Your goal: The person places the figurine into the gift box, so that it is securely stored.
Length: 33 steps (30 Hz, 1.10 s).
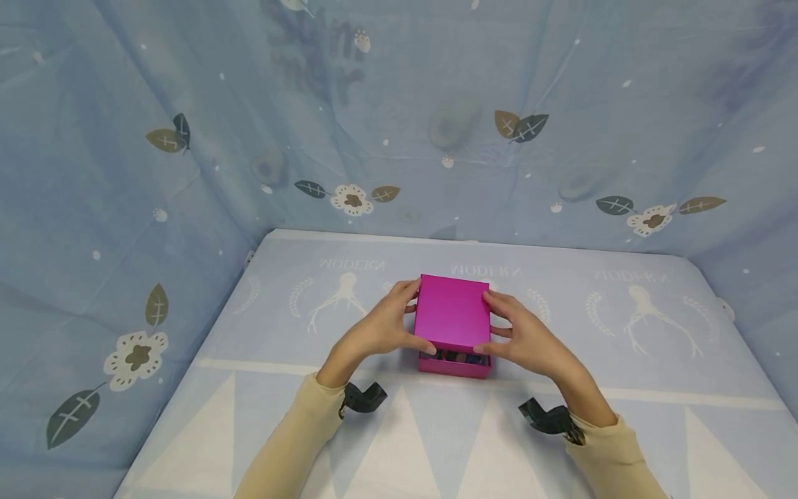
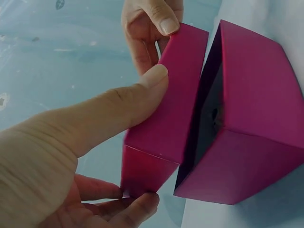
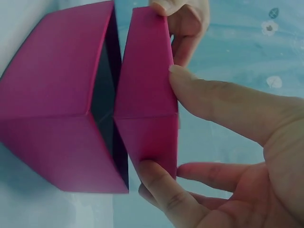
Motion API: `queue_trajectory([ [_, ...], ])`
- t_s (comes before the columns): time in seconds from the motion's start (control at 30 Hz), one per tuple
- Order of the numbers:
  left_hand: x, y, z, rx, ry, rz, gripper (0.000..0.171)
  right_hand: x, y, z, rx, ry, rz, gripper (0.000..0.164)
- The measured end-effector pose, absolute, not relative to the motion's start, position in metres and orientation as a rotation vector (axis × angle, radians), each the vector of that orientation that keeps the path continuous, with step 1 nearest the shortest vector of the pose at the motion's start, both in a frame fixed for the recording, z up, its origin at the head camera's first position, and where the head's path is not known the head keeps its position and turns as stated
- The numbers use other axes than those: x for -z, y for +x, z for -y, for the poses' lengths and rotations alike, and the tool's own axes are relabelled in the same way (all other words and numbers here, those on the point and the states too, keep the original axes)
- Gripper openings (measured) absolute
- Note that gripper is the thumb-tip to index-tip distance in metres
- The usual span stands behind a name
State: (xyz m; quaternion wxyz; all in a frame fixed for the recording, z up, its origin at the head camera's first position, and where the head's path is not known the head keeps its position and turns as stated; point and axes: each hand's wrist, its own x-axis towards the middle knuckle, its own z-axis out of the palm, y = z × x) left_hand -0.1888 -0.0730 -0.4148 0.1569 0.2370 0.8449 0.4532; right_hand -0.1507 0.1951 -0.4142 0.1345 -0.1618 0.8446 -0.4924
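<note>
A square magenta box lid (image 1: 453,310) is held level between both hands, just above the matching box base (image 1: 455,367). In the left wrist view a gap separates the lid (image 2: 175,95) from the base (image 2: 261,80). My left hand (image 1: 389,322) grips the lid's left side, thumb on the front edge. My right hand (image 1: 520,333) grips the right side the same way, its thumb (image 3: 213,97) along the front wall. Small dark, mixed-colour items (image 1: 460,356) show inside the base below the lid's front edge; most of the contents are hidden.
The box stands on a table with a pale blue and white patterned cloth (image 1: 299,388). Blue floral fabric (image 1: 399,125) hangs behind and to both sides of the table. A black strap with a camera mount (image 1: 364,398) sits on the left wrist, another mount (image 1: 548,418) on the right.
</note>
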Motion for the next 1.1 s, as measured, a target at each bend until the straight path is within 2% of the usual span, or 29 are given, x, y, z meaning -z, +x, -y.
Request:
queue_trajectory([
  [1.1, 0.421, -0.180, 0.065, -1.181, 0.714, -2.422, 0.115, 0.414, -0.149, -0.207, 1.174, -0.516, -2.525, 0.101],
])
